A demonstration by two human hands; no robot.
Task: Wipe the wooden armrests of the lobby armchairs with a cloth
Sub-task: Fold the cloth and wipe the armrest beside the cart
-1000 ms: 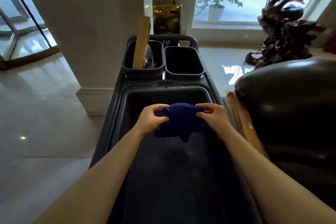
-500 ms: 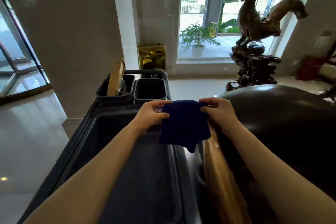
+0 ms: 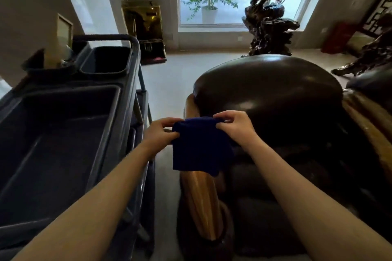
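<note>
Bare forearms (image 3: 110, 193); no sleeves

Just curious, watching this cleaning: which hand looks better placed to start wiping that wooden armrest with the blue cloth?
Probably the left hand. Both hands pinch the dark blue cloth at its top corners, but the long wooden armrest runs below the cloth on its left side, while the right hand sits over the dark leather seat.

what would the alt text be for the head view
Both hands, left hand and right hand, hold a dark blue cloth by its top edge above a wooden armrest of a dark armchair; a grey cart stands at left.
</note>
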